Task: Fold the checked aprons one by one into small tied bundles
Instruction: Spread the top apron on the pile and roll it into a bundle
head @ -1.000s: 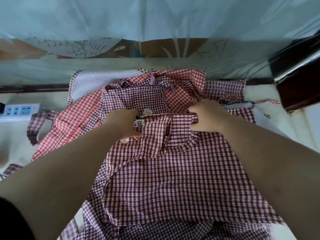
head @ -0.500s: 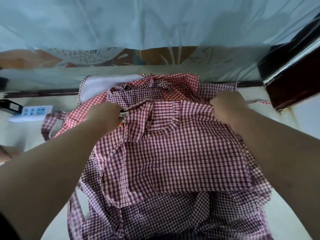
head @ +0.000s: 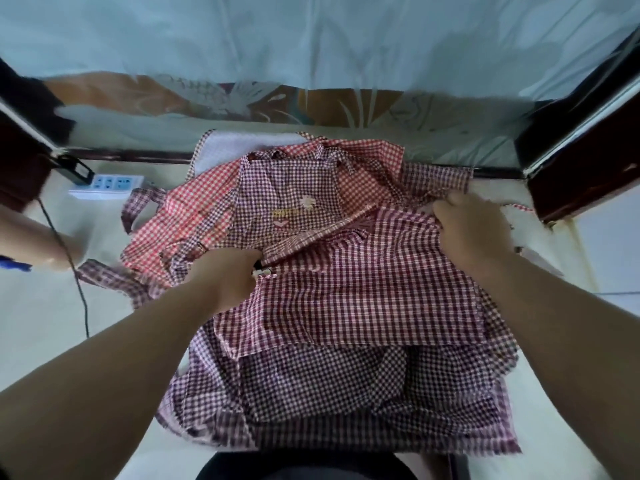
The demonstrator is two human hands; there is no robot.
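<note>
A pale cream surface (head: 41, 323) carries a heap of checked cotton aprons. Uppermost, nearest the person, lies a maroon-and-white checked apron (head: 363, 299), spread over darker checked cloth. Beyond it sit a red-and-white checked apron (head: 194, 209) and a purple checked apron with an embroidered daisy (head: 287, 188). The right hand (head: 474, 230) grips the maroon apron's far right corner, fingers curled into the cloth. The left hand (head: 228, 275) clutches its far left edge. A white power strip (head: 107, 185) lies at far left.
</note>
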